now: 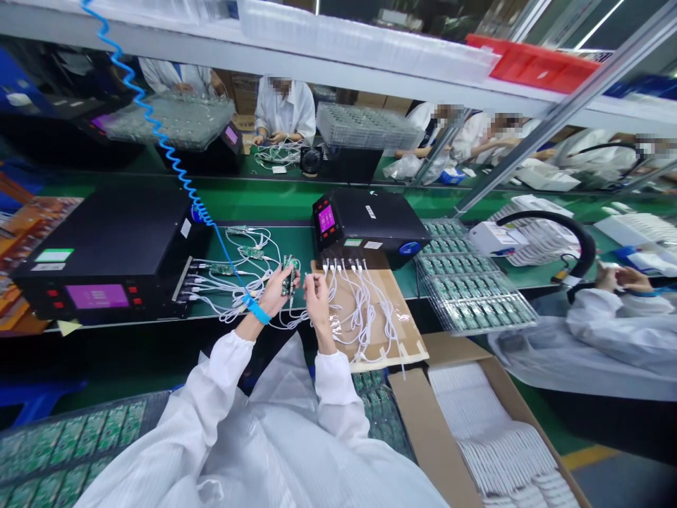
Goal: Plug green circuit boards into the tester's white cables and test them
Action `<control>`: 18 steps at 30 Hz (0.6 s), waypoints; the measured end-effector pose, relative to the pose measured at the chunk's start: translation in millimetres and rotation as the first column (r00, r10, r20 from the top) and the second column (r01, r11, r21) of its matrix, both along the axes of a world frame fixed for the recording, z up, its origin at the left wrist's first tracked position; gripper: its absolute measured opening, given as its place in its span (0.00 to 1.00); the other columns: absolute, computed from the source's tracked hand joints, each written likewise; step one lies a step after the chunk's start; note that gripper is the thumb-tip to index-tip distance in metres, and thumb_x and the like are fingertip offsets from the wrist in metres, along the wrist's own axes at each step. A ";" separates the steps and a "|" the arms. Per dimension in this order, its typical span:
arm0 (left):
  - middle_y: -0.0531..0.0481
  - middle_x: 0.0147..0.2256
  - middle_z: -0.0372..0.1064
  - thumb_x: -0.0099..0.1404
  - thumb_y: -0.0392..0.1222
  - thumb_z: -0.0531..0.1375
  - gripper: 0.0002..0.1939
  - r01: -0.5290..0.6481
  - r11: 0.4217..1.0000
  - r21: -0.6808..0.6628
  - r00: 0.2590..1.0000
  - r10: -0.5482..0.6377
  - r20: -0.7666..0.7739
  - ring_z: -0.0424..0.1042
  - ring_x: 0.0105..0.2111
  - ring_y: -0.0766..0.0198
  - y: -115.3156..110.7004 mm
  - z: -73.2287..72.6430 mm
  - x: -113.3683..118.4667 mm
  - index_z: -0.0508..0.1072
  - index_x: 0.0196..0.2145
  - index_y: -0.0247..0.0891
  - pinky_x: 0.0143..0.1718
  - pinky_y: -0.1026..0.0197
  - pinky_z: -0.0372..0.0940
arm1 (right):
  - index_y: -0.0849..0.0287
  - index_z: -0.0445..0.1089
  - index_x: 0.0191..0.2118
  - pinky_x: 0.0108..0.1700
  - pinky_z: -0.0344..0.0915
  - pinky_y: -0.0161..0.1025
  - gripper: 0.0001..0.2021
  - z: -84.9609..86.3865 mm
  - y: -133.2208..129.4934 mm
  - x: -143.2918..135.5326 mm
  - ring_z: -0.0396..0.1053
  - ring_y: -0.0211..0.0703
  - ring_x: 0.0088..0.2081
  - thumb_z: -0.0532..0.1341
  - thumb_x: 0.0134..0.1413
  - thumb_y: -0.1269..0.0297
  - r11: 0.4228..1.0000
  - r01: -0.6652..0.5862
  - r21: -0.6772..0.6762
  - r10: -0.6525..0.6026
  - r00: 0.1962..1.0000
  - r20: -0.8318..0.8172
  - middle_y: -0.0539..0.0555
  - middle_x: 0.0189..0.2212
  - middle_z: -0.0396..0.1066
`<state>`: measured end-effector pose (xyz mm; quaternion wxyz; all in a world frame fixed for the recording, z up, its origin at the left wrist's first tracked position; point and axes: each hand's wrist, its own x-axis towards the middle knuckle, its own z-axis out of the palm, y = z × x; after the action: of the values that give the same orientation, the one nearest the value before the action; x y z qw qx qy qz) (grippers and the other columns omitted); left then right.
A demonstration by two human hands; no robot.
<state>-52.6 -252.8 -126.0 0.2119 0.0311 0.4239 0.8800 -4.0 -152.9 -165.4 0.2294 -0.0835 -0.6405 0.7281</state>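
In the head view, my left hand (273,291) is closed around a small green circuit board (288,274) held upright. A white cable hangs from the board's lower end. A blue wrist strap (257,309) with a cord circles my left wrist. Just right of the board, my right hand (317,300) is pinched, its fingertips apart from the board; what sits between them is too small to make out. Several white cables (225,300) run from the left black tester box (106,254) toward my hands, and more circuit boards (252,252) lie plugged in behind them.
A second black tester box (370,222) stands ahead, its white cables (364,310) lying over a cardboard sheet (410,328). Clear trays of boards (476,282) are at right. An open carton (423,416) of white items sits below right. A blue coiled cord (159,130) hangs down. Co-workers sit opposite and right.
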 end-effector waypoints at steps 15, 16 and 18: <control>0.55 0.28 0.68 0.52 0.50 0.78 0.22 -0.022 0.990 -0.137 0.999 0.017 -0.044 0.66 0.27 0.70 6.5 0.8 15.1 0.73 0.35 0.37 0.30 0.67 0.63 | 0.58 0.73 0.39 0.42 0.74 0.40 0.15 0.8 0.5 3.5 0.72 0.39 0.30 0.63 0.62 0.50 0.998 0.043 -0.052 -0.049 0.993 -0.105 0.51 0.31 0.74; 0.55 0.28 0.68 0.52 0.50 0.78 0.22 -0.022 0.990 -0.138 0.999 0.016 -0.045 0.66 0.27 0.70 6.7 0.5 15.6 0.73 0.35 0.37 0.30 0.67 0.63 | 0.58 0.73 0.39 0.42 0.74 0.40 0.15 1.0 0.8 4.2 0.72 0.39 0.30 0.63 0.62 0.49 0.998 0.048 -0.035 -0.052 0.994 -0.098 0.51 0.31 0.74; 0.55 0.28 0.68 0.52 0.49 0.78 0.22 -0.023 0.990 -0.139 0.999 0.018 -0.038 0.65 0.27 0.70 7.0 -1.0 16.0 0.73 0.35 0.37 0.29 0.67 0.62 | 0.57 0.73 0.39 0.42 0.74 0.40 0.16 1.7 1.4 5.5 0.72 0.39 0.31 0.62 0.63 0.48 0.998 0.059 0.001 -0.058 0.995 -0.083 0.51 0.32 0.73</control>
<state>-36.6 -245.9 -127.0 0.1966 0.0281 0.4883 0.8498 1.5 -151.5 -163.7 0.2769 -0.0717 -0.6291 0.7228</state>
